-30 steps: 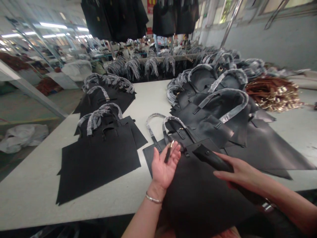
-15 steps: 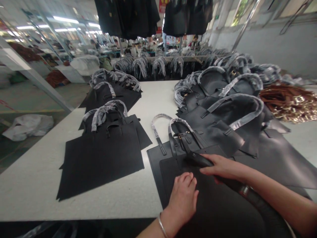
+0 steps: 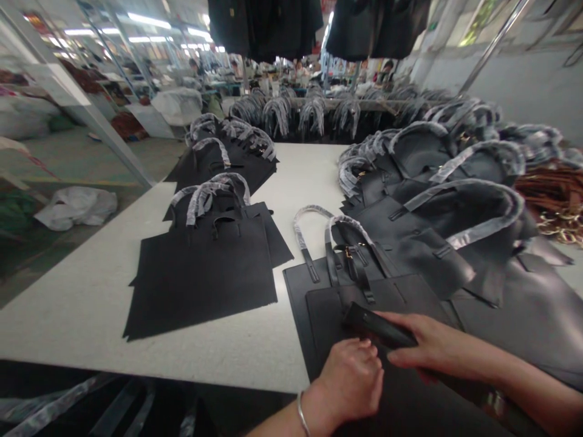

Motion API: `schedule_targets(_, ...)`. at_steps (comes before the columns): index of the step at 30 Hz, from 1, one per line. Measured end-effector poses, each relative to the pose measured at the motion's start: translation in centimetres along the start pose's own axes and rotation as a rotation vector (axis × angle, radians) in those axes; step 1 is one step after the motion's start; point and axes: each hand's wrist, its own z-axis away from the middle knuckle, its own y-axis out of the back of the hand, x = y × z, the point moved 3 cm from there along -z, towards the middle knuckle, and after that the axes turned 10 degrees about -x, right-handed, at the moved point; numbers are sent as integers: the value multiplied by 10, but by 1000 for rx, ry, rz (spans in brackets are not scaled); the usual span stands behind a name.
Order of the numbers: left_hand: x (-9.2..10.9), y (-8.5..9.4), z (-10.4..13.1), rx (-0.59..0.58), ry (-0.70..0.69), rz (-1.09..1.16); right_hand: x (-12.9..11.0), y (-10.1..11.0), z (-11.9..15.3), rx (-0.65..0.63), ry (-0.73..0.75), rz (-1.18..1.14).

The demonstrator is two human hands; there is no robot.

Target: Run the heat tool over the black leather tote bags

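Note:
A black bag panel with plastic-wrapped handles lies on the table's near right part. Over it my right hand grips a black handheld tool, whose hose trails back under the forearm. Close beside the tool's front end, my left hand, with a silver bangle at the wrist, rests low over the panel with curled fingers. Whether it holds anything is hidden. A strap with a gold buckle lies between the handles, beyond the tool.
Black panels are stacked on the white table's left. More handled bags cover the right side, near brown straps. Wrapped handles hang from a rail behind, with black pieces overhead.
The view has shifted, so the table items appear further right. Both hands and the tool have come nearer, away from the buckled strap. My left fingers look more curled.

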Motion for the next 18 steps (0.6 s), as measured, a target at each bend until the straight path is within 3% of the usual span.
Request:
schedule_targets(4,1,3,-2,-17,-5,-38,-12,-5,-23,-5,55,-18)
schedule_targets(9,1,2,-1,-37,49,42,-25,10,-34,309,88,41)
schedule_targets(13,-8,9,-1,-68,179,214,-17,37,-5,497,63,90)
schedule_targets(15,-20,22,-5,2,278,232,0,45,14,537,8,86)
schedule_targets(18,-48,48,-14,149,498,51,34,42,38,567,-86,43)
